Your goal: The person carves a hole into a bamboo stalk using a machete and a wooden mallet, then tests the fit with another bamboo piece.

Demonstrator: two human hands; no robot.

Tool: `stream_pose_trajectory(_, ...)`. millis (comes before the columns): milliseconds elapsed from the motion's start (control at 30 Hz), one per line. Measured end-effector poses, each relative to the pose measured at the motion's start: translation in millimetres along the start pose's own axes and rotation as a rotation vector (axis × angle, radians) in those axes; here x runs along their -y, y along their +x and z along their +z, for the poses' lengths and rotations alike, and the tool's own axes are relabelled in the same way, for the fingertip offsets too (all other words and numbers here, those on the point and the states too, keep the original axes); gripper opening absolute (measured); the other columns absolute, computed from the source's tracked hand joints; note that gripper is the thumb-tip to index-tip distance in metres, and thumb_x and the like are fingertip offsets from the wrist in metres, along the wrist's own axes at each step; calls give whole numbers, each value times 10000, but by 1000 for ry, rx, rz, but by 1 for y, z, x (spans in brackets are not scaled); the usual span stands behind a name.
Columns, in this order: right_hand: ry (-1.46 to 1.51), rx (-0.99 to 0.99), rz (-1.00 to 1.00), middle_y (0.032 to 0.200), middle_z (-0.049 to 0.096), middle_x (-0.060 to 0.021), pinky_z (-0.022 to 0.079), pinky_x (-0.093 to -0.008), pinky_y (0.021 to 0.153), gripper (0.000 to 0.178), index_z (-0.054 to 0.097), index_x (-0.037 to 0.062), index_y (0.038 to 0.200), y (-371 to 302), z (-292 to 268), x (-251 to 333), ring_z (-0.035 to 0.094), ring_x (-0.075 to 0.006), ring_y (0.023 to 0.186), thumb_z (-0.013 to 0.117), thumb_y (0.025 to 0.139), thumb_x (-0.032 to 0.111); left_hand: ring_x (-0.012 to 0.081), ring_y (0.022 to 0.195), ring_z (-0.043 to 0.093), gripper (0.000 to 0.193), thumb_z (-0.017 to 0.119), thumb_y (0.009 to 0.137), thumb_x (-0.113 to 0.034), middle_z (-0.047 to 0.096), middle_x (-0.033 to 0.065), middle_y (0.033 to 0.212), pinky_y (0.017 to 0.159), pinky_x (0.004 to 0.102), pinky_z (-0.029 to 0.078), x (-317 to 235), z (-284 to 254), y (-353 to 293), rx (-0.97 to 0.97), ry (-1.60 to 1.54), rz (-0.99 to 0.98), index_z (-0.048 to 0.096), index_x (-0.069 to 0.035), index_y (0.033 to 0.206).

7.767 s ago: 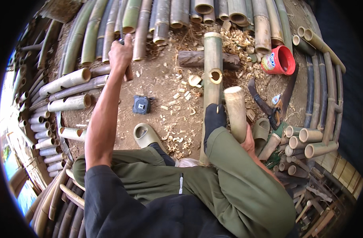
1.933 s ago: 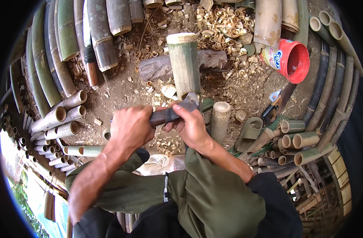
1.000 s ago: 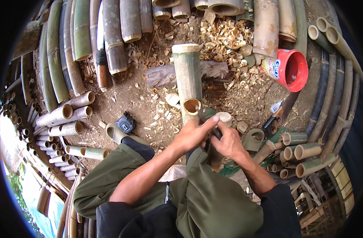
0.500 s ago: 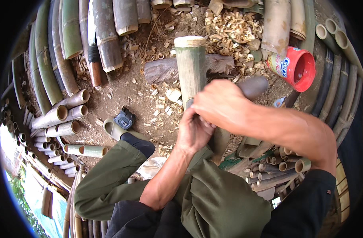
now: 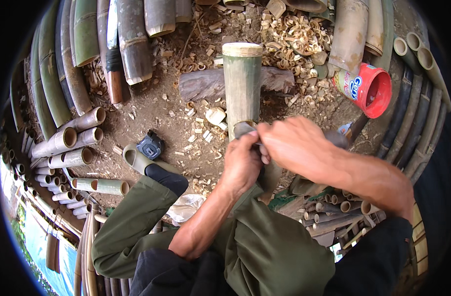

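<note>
1. Left hand (image 5: 242, 165) was closed around a dark grey blade tool (image 5: 243, 129), at the near end of the green bamboo section (image 5: 242, 84).
2. Right hand (image 5: 297, 148) curled over the same spot from 3 o'clock, fingers touching the left hand; what it gripped could not be told.
3. Bamboo section lay across a rough log (image 5: 201, 85) on the dirt ground (image 5: 151, 116), running toward 12 o'clock from the hands.
4. Red plastic tub (image 5: 371, 89) lay on its side at 2 o'clock.
5. Pale bamboo shavings (image 5: 289, 32) were heaped at 12 o'clock.
6. Small dark tape measure (image 5: 150, 145) sat at 9 o'clock, beside a green sandal (image 5: 134, 159).
7. Cut bamboo poles (image 5: 72, 143) were stacked at 9 o'clock.
</note>
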State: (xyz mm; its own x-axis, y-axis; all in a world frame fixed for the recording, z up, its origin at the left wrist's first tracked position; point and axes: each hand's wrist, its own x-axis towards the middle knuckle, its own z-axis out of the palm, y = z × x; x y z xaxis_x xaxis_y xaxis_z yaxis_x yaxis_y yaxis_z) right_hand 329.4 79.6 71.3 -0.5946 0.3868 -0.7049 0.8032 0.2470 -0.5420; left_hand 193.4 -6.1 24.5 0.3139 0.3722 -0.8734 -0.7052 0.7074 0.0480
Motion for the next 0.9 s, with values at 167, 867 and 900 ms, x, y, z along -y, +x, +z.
stream_pose_trajectory(167,-440,102,-218,738,719,-84,559,-336,594,45,723,96,708,36,-31,21,721,-222,701,710,704,138,176,1041,628,317,483,990,-302,658,65,1130,859,349,499,-3,15,-9,12,-342,-63,553,-58,1180)
stream_pose_trajectory(867,978,-618,357,792,655,-163,516,-459,664,302,486,21,1056,11,178,72,672,-369,748,638,806,99,248,463,629,424,482,877,-194,626,196,540,488,363,527,-51,-21,6,-87,1355,-264,639,104,619)
stream_pose_trajectory(900,974,-632,335,780,650,-158,518,-452,669,302,498,20,1068,10,175,71,673,-367,749,635,810,100,246,450,621,429,479,875,-191,620,192,528,481,362,523,-50,-21,5,-87,1362,-246,632,103,603)
